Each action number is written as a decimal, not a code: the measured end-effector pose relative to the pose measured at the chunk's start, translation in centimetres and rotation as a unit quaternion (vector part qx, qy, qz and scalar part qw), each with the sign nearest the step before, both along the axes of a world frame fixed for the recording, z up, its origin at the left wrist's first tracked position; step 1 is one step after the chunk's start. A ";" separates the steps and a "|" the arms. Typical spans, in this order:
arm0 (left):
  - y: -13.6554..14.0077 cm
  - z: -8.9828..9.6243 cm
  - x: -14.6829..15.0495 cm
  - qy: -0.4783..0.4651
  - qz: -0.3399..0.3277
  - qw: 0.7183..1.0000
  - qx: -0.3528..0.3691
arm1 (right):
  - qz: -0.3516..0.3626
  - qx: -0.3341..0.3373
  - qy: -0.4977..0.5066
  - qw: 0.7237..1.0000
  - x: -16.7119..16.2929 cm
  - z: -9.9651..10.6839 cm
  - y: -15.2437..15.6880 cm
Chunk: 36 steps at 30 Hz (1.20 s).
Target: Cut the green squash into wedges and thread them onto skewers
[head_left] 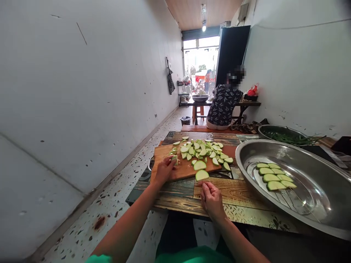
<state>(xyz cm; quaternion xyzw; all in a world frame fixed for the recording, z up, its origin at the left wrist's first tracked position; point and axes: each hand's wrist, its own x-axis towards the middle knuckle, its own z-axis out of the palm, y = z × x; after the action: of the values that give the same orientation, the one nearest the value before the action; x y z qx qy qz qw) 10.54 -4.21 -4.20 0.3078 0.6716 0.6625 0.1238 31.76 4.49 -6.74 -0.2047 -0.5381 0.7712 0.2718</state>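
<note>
Our left hand [165, 169] pinches a likely slippery slice [174, 159], best held by its edge, over the board [181, 171]; our right hand [212, 199], a skewer [203, 182].

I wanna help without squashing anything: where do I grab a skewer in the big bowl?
Probably by its bare stick, from the near side. The slices cover the far part, while the thin stick points back toward the near edge of the bowl.
</note>
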 end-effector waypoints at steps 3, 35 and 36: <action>1.0 0.8 0.6 -0.120 -0.034 0.990 0.064 | 0.021 0.064 -0.021 0.998 0.2 0.0 0.1; 2.4 1.4 -0.4 -0.338 0.005 0.931 0.134 | 0.121 0.301 -0.110 0.939 0.7 1.4 0.3; 2.4 1.4 -0.4 -0.337 0.005 0.932 0.132 | 0.118 0.301 -0.110 0.940 0.7 1.4 0.3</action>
<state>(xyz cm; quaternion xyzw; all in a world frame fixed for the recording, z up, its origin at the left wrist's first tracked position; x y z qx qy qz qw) 10.09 -1.78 -2.84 0.0768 0.4985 0.8105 0.2979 32.45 4.82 -5.36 -0.1325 -0.7919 0.5723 0.1668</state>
